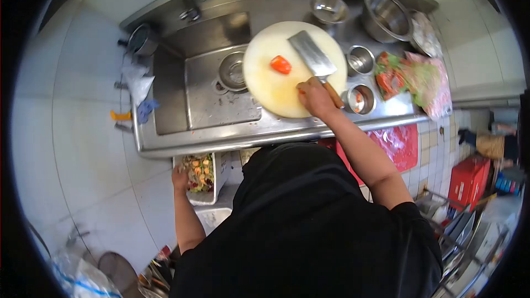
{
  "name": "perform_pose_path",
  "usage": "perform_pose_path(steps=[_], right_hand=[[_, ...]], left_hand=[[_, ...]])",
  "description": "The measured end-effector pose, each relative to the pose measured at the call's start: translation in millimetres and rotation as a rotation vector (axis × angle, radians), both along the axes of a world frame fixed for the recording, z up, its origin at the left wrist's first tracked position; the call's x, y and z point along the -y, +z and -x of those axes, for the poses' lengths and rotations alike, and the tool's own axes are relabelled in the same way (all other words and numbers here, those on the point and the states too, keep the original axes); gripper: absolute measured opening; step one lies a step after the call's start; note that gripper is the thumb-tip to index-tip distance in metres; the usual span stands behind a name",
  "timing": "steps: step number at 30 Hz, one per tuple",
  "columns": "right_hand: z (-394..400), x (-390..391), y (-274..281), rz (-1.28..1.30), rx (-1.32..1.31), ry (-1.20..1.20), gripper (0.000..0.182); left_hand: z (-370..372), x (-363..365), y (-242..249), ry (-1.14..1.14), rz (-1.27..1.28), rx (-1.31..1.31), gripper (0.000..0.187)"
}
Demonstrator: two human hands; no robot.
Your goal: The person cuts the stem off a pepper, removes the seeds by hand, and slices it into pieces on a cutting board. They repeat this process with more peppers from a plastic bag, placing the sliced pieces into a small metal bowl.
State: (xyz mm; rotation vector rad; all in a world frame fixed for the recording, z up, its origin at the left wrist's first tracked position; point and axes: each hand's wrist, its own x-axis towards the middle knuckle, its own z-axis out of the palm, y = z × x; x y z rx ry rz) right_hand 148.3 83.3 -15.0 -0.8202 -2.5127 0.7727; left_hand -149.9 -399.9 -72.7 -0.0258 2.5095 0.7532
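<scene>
On the round white cutting board (265,91), my right hand (317,99) is closed beside the wooden handle of a cleaver (312,54). The cleaver lies flat, its wide blade pointing away from me. A small reddish bit shows at the right fingertips; what they grip I cannot tell. Farther back on the board sits a glossy red piece of vegetable (280,65), like bell pepper. Low on the left, my left hand (179,177) is at the left side of a white bin (222,179) holding mixed food scraps (200,174). Its fingers are blurred and partly hidden.
The steel sink (199,105) holds a metal bowl (233,70). Right of the board stand small steel cups (360,59), one with red bits (359,99), and bagged vegetables (406,80). A deep steel pot (387,16) is behind. A red tray (395,146) lies below the counter edge.
</scene>
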Motion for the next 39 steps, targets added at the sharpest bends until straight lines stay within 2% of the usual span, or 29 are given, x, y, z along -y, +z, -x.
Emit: perform_pose_path(steps=[2,3,5,7,8,9,10,11,12,13,15,16,17,18,19,21,23,24,26,28,29,30,31,32,33,35,36,38,39], right_hand=[[13.1,-10.9,-4.0,0.057,0.194,0.008,0.019],[19.6,-10.0,-3.5,0.078,0.193,0.015,0.014],[35.6,4.8,6.5,0.38,0.141,0.067,0.013],[67.1,37.9,-13.1,0.742,0.002,0.231,0.016],[88.4,67.6,21.3,0.969,0.02,0.35,0.02],[107.9,94.2,30.1,1.114,0.029,0.477,0.036],[116.6,118.0,81.7,0.692,0.149,0.628,0.051],[125.1,128.6,88.7,0.731,0.119,0.759,0.059],[129.1,132.4,102.1,0.531,0.05,0.829,0.054],[126.3,125.4,100.2,0.522,0.047,0.804,0.054],[114.9,99.0,91.5,0.234,0.007,0.637,0.047],[100.6,78.9,91.2,0.277,0.038,0.486,0.04],[79.3,61.7,88.0,0.317,0.037,0.281,0.037],[53.2,36.3,64.8,0.179,-0.016,0.135,0.031],[27.2,17.8,63.7,0.022,0.039,-0.033,0.029],[-16.8,-5.5,49.7,-0.132,0.258,-0.256,0.034],[-31.2,-14.3,28.3,-0.097,0.329,-0.289,0.037],[-36.4,-19.0,18.8,-0.059,0.401,-0.306,0.041],[-36.8,-32.1,2.9,-0.014,0.374,-0.308,0.042],[-34.0,-31.8,4.5,0.093,0.349,-0.344,0.041],[-33.4,-26.6,17.6,0.092,0.334,-0.364,0.041],[-35.5,-18.2,33.6,0.205,0.302,-0.424,0.04],[-40.6,-10.9,42.1,0.317,0.268,-0.481,0.039],[-55.0,-4.9,33.5,0.317,0.133,-0.481,0.037],[-69.0,4.2,39.4,0.317,0.125,-0.496,0.037],[-94.2,25.3,61.2,0.701,0.019,-0.556,0.029],[-108.2,35.8,59.6,0.709,0.012,-0.568,0.029],[-130.5,57.6,54.6,0.618,-0.231,-0.477,0.022],[-134.9,66.4,58.8,0.631,-0.236,-0.493,0.022]], left_hand=[[28.6,42.3,-64.2,-0.095,-0.052,-0.275,0.057],[25.2,36.9,-48.2,-0.06,-0.072,-0.359,0.055],[17.6,23.2,3.0,0.005,-0.062,-0.445,0.052],[19.2,12.5,31.6,0.192,-0.169,-0.479,0.051],[20.6,13.2,39.9,0.184,-0.181,-0.475,0.051],[25.1,16.4,44.8,0.225,-0.194,-0.485,0.053],[29.8,19.0,43.9,0.267,-0.211,-0.494,0.054],[35.6,25.6,40.2,0.229,-0.14,-0.576,0.056],[37.8,32.6,37.9,0.188,-0.063,-0.658,0.058],[35.9,32.3,42.4,0.167,-0.08,-0.656,0.058],[37.2,29.4,53.8,0.208,-0.092,-0.776,0.059],[38.8,22.5,53.9,0.198,-0.107,-0.769,0.059],[38.8,15.8,52.7,0.244,-0.268,-0.698,0.056],[37.4,7.9,51.8,0.293,-0.426,-0.624,0.054],[33.4,-9.5,53.5,0.292,-0.437,-0.617,0.054],[19.2,-72.3,66.2,0.002,-0.579,-0.49,0.049],[-7.6,-159.8,85.7,-0.34,-0.539,-0.511,0.046],[-27.6,-206.9,101.0,-0.493,-0.679,-0.466,0.048],[-55.6,-286.0,117.6,-0.922,-0.649,-0.46,0.055],[-76.4,-350.6,107.5,-1.19,-0.581,-0.451,0.055],[-83.2,-378.0,105.4,-1.329,-0.512,-0.498,0.053],[-82.8,-402.8,94.2,-1.484,-0.433,-0.629,0.052],[-80.4,-419.0,85.8,-1.502,-0.438,-0.641,0.052],[-78.4,-432.3,78.1,-1.555,-0.352,-0.694,0.051],[-76.5,-444.5,69.6,-1.603,-0.264,-0.745,0.05],[-68.1,-458.8,62.7,-1.605,-0.247,-0.733,0.048],[-66.4,-459.2,70.9,-1.541,-0.252,-0.598,0.05],[-76.3,-455.3,94.5,-1.375,-0.259,-0.314,0.052],[-80.6,-451.6,88.0,-1.393,-0.247,-0.306,0.052]])
